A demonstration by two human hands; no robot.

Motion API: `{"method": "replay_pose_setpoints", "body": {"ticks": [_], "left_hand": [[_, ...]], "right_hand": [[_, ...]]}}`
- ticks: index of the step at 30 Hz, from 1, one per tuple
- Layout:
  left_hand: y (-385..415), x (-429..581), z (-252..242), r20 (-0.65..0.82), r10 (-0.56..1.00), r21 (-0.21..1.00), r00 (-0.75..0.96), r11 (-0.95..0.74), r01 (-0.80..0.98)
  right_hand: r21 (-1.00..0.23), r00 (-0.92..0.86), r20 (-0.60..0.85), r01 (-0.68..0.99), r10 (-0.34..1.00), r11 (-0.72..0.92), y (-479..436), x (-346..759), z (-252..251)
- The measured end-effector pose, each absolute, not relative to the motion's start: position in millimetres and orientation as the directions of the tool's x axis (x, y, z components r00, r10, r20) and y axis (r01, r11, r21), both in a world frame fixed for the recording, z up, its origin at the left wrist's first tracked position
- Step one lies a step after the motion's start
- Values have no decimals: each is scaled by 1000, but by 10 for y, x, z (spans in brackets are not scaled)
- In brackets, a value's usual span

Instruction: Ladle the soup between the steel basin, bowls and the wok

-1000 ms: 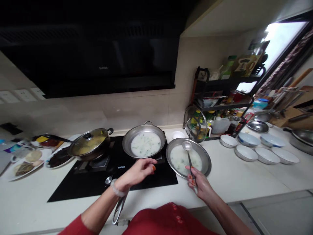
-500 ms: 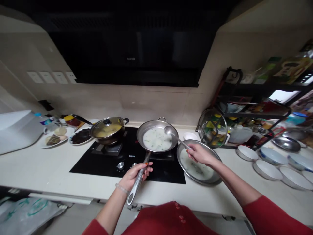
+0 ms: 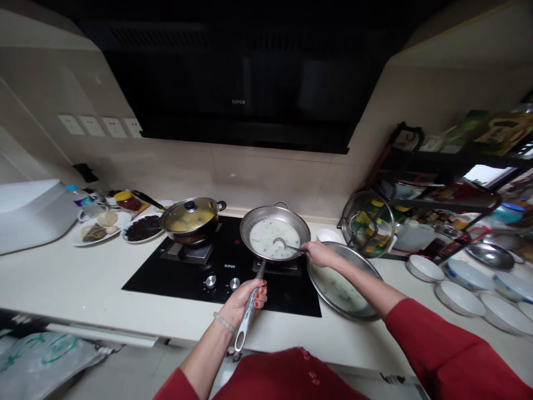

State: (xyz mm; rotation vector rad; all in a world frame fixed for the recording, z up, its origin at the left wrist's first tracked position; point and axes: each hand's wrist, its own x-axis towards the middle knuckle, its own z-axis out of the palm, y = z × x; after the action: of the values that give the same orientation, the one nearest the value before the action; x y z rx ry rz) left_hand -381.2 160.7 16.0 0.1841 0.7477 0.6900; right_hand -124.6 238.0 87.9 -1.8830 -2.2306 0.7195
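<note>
My left hand (image 3: 249,296) is wrapped round the long metal handle of a wok (image 3: 246,222) on the right burner. White soup (image 3: 266,230) with green bits fills the bottom of the wok. In my right hand (image 3: 320,254) is a metal ladle (image 3: 293,247), its bowl dipped into the soup. Below my right forearm, a wide steel basin (image 3: 372,266) holds similar white soup with dark green bits. A small white dish (image 3: 327,235) stands behind the basin, close to the wok.
A lidded pan (image 3: 191,219) with yellow contents sits on the left burner. Plates of food (image 3: 144,228) stand farther left. Several bowls (image 3: 460,297) are at the right, below a black rack (image 3: 445,205). A glass lid (image 3: 353,225) leans beside the rack. The range hood (image 3: 241,83) hangs above.
The ladle has gone from above the wok's right side down into the soup, my right hand moving left and lower. My left hand still grips the wok handle. The view has shifted slightly.
</note>
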Motion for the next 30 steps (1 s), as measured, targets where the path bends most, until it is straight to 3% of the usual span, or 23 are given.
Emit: {"method": "replay_pose_setpoints", "body": {"ticks": [6,12,20,30], "left_hand": [[1588,-3768,132,-543,655,396,525,751,-528],[1584,-3780,93,-525,644,348,557,760,-549],[1584,-3780,47,-487,648,332,585,757,-563],[1609,-3810,-96,-438,626,319,645,779,-540]], "right_hand": [[-571,-98,-323,813,941,-111,2450,-1156,924],[-689,-15,-467,633,884,-353,2374,-1038,910],[-808,-27,-523,333,852,-486,2214,-952,946],[-838,-13,-512,227,859,-496,2161,-882,980]]}}
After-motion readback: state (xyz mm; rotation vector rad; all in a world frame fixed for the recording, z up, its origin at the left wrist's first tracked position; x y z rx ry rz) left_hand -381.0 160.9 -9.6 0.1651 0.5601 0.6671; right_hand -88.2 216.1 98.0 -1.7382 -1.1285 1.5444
